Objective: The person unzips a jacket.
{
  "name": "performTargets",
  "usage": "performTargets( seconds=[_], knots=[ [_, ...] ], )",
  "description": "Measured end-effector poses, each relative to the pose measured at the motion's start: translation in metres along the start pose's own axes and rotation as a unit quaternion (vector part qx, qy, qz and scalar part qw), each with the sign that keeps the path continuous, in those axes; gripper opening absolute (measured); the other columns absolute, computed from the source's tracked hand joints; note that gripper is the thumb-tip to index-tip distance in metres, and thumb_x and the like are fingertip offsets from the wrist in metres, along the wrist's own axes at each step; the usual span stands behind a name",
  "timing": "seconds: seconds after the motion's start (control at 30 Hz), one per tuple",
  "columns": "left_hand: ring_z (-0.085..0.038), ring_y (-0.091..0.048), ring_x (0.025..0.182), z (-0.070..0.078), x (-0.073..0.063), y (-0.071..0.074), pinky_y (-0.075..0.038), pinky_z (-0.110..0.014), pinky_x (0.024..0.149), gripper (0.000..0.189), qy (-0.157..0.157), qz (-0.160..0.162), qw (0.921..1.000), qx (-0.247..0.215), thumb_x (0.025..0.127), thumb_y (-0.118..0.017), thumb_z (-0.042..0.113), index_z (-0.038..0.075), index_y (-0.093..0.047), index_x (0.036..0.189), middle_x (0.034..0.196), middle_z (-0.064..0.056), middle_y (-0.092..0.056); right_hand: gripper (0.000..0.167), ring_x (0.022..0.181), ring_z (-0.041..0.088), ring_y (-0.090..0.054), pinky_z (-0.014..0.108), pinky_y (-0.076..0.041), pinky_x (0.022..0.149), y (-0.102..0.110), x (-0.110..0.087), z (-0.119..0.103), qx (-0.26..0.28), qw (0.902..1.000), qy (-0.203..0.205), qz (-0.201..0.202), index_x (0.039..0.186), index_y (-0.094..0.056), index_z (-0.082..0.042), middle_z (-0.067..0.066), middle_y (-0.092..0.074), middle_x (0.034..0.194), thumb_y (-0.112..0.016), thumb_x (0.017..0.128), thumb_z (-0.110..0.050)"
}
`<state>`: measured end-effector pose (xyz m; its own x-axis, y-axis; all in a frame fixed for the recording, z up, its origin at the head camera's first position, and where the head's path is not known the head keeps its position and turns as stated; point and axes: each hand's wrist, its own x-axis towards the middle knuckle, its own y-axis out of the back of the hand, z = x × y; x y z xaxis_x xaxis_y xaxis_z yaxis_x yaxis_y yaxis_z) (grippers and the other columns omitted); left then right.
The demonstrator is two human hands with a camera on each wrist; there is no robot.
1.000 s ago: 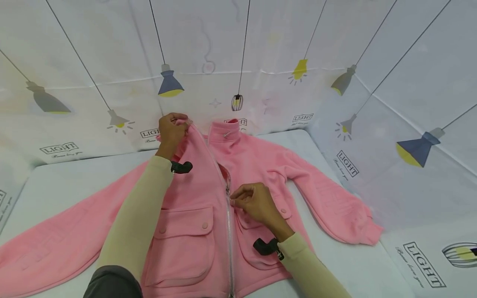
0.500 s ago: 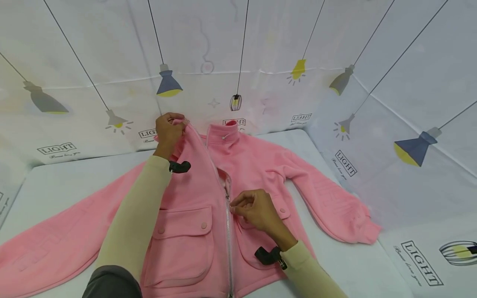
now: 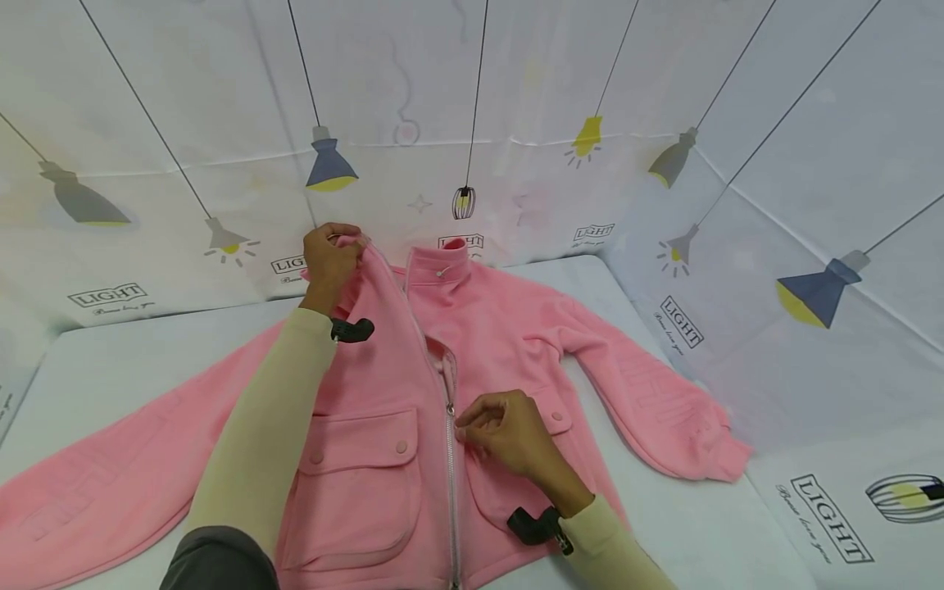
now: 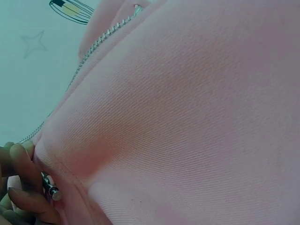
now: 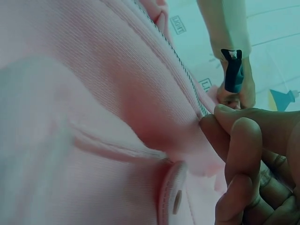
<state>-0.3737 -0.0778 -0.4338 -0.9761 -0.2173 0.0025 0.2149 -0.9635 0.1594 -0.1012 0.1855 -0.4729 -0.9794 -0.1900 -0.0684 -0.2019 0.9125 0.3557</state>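
Observation:
A pink jacket [image 3: 369,369] lies front up, its zipper [image 3: 453,492] parted from the collar down to mid-chest. My left hand [image 3: 329,260] grips the raised top corner of the collar on the left side. In the left wrist view, that hand's fingers [image 4: 28,173] hold the cloth beside a small metal cord end [image 4: 52,190]. Thumb and fingertips of my right hand [image 3: 509,434] pinch at the zipper slider [image 3: 450,408]; the pull tab itself is hidden by the fingers. The right wrist view shows those fingertips [image 5: 220,110] at the end of the parted metal teeth [image 5: 183,70].
Both sleeves spread outward over the white table [image 3: 664,524]. A buttoned flap pocket [image 3: 361,492] sits on the jacket's left front, with another partly under my right hand. Behind stands a white backdrop [image 3: 413,98] printed with lamps.
My right hand and the zipper slider have slid down along the jacket front, and the parted stretch above has lengthened. My left hand keeps holding the collar; the view shifts slightly.

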Motion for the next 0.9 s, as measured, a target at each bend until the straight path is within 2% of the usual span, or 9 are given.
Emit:
performTargets(
  seconds=[0.3,0.5,0.9],
  knots=[
    [-0.008,-0.063,0.070,-0.002,0.001,0.000,-0.055,-0.018,0.062,0.016,-0.002,-0.001,1.0000,0.006,0.097,-0.074,0.008,0.007,-0.075,0.113,0.091,0.000,-0.070,0.006,0.053,0.015,-0.065,0.024,-0.052,0.050,-0.003,-0.011,0.003,-0.007,0.9998,-0.018,-0.002,0.086,-0.083,-0.015,0.007,-0.078,0.075,-0.087,0.087,-0.010],
    [-0.010,-0.063,0.074,-0.001,-0.001,0.000,-0.055,-0.018,0.063,0.017,-0.003,0.001,0.9999,0.010,0.097,-0.074,0.011,0.008,-0.075,0.114,0.091,0.003,-0.071,0.004,0.047,0.017,-0.063,0.026,-0.052,0.048,-0.003,-0.018,0.005,0.006,0.9996,-0.022,-0.016,0.087,-0.082,-0.011,0.011,-0.078,0.076,-0.086,0.087,-0.009],
    [-0.012,-0.065,0.075,0.001,-0.004,0.001,-0.056,-0.018,0.066,0.020,0.010,-0.006,0.9999,0.012,0.100,-0.072,0.015,0.009,-0.073,0.120,0.108,-0.008,-0.071,0.003,0.046,0.015,-0.062,0.025,-0.051,0.046,-0.004,-0.026,0.008,0.029,0.9989,-0.023,-0.028,0.089,-0.081,-0.005,0.015,-0.078,0.076,-0.084,0.088,-0.005]
  ],
)
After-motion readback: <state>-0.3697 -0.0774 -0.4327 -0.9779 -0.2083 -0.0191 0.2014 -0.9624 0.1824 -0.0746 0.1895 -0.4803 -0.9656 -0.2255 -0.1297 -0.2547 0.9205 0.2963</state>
